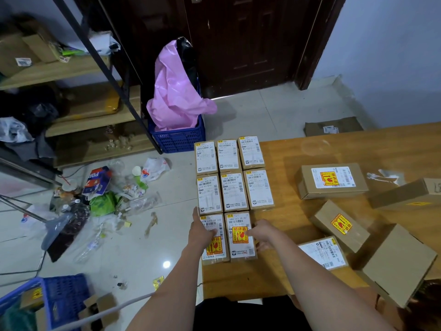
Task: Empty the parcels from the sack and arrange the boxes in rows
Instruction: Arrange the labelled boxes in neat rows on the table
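Eight labelled boxes [232, 191] lie flat in a grid at the left edge of the wooden surface [353, 149]: two full rows of three toward the far left corner, packed side against side, and a near row of only two. The left hand [202, 231] lies on the near-left box [214, 244] at the surface's left edge, palm down over its white label, fingers fairly straight and spread along the box's outer side rather than curled round it. The right hand [261, 232] rests against the right side of the near-middle box [241, 237], which carries a yellow and red fragile sticker; its fingers look loosely extended against the cardboard, the thumb lying on the top face, though whether any finger hooks under the box's edge cannot be told. The two near boxes touch each other, and their far ends touch the middle row. Five more boxes [331, 180] lie scattered and skewed on the right half of the surface, well apart from the grid, some with their labels up and one showing plain cardboard. On the floor beyond the surface's far left corner stands a blue crate [177, 139] holding a pink sack [176, 91]. Litter [105, 194] is strewn over the floor tiles to the left, beside a wooden shelf unit [71, 96].
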`<action>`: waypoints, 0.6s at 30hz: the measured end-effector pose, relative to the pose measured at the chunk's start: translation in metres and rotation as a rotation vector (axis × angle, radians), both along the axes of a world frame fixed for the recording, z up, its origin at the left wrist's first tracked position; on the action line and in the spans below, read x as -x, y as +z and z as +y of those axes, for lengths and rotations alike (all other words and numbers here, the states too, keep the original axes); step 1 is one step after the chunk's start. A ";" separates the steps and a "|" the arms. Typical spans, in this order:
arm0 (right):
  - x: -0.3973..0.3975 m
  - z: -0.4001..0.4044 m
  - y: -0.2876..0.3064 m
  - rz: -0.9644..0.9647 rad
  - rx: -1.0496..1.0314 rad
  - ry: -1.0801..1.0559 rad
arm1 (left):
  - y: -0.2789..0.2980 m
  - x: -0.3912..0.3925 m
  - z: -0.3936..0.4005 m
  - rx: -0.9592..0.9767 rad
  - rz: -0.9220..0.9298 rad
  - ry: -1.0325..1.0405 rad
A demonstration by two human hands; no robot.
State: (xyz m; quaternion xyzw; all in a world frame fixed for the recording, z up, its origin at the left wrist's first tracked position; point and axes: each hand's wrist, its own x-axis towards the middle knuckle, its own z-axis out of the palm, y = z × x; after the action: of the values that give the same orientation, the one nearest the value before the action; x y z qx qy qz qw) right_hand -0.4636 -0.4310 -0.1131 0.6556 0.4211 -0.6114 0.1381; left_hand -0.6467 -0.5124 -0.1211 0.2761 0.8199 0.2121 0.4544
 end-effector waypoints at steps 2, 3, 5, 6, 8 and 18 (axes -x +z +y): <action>0.001 0.001 0.001 0.004 0.004 0.003 | -0.001 0.000 0.001 0.005 -0.006 0.009; 0.001 0.001 0.002 0.005 0.008 0.002 | -0.001 0.000 0.002 0.001 -0.012 0.018; 0.000 0.006 0.001 0.002 0.018 -0.013 | 0.004 0.001 0.005 0.002 -0.029 0.061; -0.001 0.010 0.001 -0.014 -0.007 -0.013 | 0.006 0.003 0.008 0.009 -0.033 0.093; -0.004 0.020 0.011 -0.093 -0.172 -0.017 | 0.010 0.007 0.016 0.012 -0.024 0.143; -0.013 0.116 0.035 -0.389 -0.447 0.041 | 0.018 0.030 0.084 0.027 0.076 0.179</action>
State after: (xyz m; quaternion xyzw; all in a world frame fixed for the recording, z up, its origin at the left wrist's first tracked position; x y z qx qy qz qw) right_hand -0.4508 -0.3152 -0.0779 0.7660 0.5240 -0.3636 0.0805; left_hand -0.6764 -0.4287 -0.1033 0.2032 0.8609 0.2301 0.4057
